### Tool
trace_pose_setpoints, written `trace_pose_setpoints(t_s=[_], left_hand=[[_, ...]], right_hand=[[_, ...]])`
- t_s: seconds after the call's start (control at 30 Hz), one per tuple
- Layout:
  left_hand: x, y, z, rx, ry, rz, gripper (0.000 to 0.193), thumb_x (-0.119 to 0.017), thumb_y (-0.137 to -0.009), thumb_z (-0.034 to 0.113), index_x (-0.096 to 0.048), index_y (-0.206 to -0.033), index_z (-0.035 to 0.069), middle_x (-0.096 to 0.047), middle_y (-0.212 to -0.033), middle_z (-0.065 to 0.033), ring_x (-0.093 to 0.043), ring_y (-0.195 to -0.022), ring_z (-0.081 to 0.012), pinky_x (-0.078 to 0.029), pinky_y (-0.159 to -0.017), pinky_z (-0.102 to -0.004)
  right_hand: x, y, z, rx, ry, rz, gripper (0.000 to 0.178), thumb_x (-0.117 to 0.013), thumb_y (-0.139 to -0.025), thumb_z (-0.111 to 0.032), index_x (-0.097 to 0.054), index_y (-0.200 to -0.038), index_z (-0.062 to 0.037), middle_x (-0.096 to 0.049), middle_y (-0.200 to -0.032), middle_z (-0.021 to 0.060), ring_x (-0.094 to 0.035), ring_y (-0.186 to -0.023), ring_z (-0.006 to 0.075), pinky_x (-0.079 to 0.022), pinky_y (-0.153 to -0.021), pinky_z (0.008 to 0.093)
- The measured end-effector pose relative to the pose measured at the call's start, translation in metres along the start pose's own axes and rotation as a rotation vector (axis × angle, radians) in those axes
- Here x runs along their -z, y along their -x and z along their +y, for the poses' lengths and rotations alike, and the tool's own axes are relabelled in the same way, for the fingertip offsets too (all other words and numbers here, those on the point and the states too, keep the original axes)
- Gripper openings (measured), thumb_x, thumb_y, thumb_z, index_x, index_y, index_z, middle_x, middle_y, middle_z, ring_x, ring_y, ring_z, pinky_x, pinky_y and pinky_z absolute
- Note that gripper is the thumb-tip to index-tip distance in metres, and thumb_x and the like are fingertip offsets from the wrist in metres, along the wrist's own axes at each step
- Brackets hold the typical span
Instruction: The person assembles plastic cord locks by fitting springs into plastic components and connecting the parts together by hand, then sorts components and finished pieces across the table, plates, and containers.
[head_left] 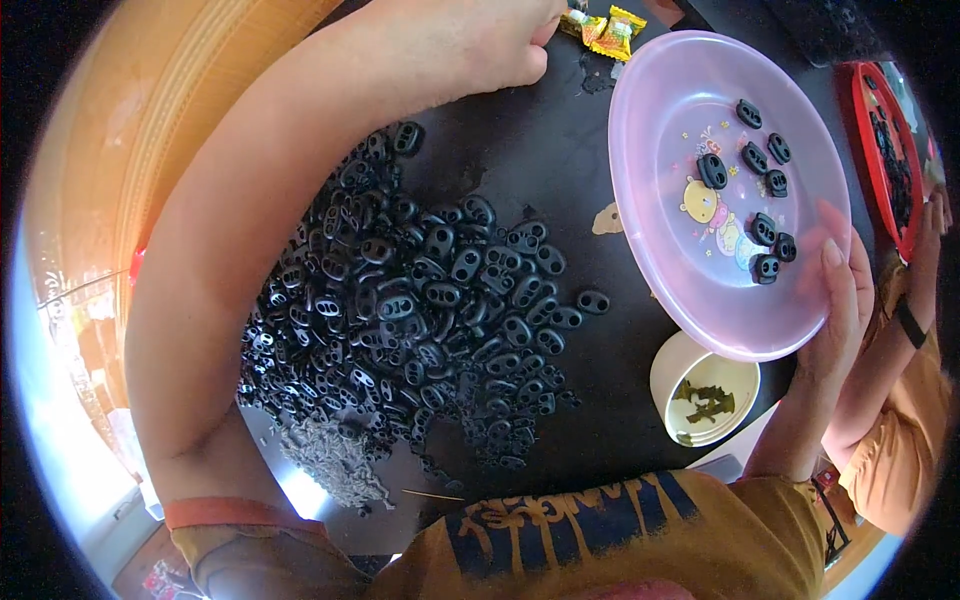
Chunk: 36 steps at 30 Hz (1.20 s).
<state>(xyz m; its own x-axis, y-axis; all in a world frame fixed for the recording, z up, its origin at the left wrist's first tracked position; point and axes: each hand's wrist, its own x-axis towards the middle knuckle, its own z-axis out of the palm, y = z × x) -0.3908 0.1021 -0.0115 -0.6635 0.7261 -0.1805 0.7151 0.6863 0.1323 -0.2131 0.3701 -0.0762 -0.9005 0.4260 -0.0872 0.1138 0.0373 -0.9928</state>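
My left arm crosses the left side of the table, and my left hand (520,50) is at the top edge, partly cut off. Its visible fingers are curled closed beside yellow-wrapped candies (612,36); whatever is inside them is hidden. My right hand (845,285) grips the rim of a pink plastic plate (650,190) with a cartoon bear print, tilted above the table. Several black two-hole cord locks (711,171) lie in the plate. A large heap of similar black cord locks (440,293) spreads over the dark table under my left forearm.
Tiny grey pieces, perhaps springs, form a pile (335,462) at the heap's near edge. A pale cup (665,385) with wet leaves stands below the plate. At far right, another person's arm (885,365) reaches to a red tray (858,130) of black pieces.
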Motion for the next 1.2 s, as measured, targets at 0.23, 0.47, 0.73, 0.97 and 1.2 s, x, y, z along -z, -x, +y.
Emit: trace_pose_setpoints(t_s=[0.23, 0.47, 0.73, 0.97, 1.2], left_hand=[[-0.001, 0.009, 0.0, -0.316, 0.135, 0.2, 0.006, -0.056, -0.072, 0.006, -0.055, -0.068, 0.002, -0.056, -0.073, -0.0133, -0.052, -0.073, -0.027, -0.034, -0.074, -0.0365], [0.002, 0.036, 0.008, 0.353, 1.237, 0.12, 0.011, -0.058, -0.081, 0.006, -0.056, -0.091, 0.002, -0.055, -0.078, -0.0014, -0.052, -0.067, -0.0077, -0.043, -0.059, -0.0186], [-0.018, 0.068, 0.016, 0.212, 1.492, 0.083, 0.032, -0.06, -0.081, 0.018, -0.057, -0.108, 0.001, -0.059, -0.086, -0.0009, -0.051, -0.071, -0.003, -0.042, -0.066, -0.0165], [-0.017, 0.074, 0.022, 0.223, 1.401, 0.08, 0.031, -0.058, -0.08, 0.014, -0.057, -0.107, 0.0, -0.059, -0.084, -0.0007, -0.053, -0.07, -0.0049, -0.043, -0.066, -0.0178], [-0.019, 0.075, 0.028, 0.18, 1.356, 0.109, 0.03, -0.056, -0.08, 0.007, -0.056, -0.109, -0.001, -0.057, -0.087, -0.0009, -0.052, -0.07, -0.0045, -0.043, -0.067, -0.0172]], right_hand=[[0.013, -0.002, 0.004, -0.053, 0.005, -0.052, 0.039, -0.05, -0.085, -0.015, -0.048, -0.118, 0.0066, -0.056, -0.109, 0.0129, -0.053, -0.102, 0.0166, -0.039, -0.092, 0.0258], [0.0, 0.0, -0.001, -0.006, 0.008, -0.024, 0.036, -0.056, -0.084, -0.016, -0.053, -0.115, 0.004, -0.057, -0.08, -0.0009, -0.044, -0.061, 0.0024, -0.032, -0.055, 0.0129], [0.003, -0.001, 0.0, -0.015, -0.01, -0.034, 0.037, -0.056, -0.084, -0.016, -0.052, -0.115, 0.0047, -0.059, -0.082, 0.0004, -0.045, -0.061, 0.0023, -0.032, -0.056, 0.0126], [0.005, -0.003, 0.003, 0.014, 0.007, -0.027, 0.037, -0.056, -0.084, -0.016, -0.052, -0.115, 0.0047, -0.058, -0.081, 0.0003, -0.044, -0.06, 0.0022, -0.033, -0.055, 0.0131], [0.005, -0.001, 0.002, -0.004, 0.003, -0.008, 0.037, -0.056, -0.083, -0.016, -0.052, -0.115, 0.0042, -0.059, -0.081, 0.0005, -0.046, -0.062, 0.0025, -0.036, -0.056, 0.0135]])
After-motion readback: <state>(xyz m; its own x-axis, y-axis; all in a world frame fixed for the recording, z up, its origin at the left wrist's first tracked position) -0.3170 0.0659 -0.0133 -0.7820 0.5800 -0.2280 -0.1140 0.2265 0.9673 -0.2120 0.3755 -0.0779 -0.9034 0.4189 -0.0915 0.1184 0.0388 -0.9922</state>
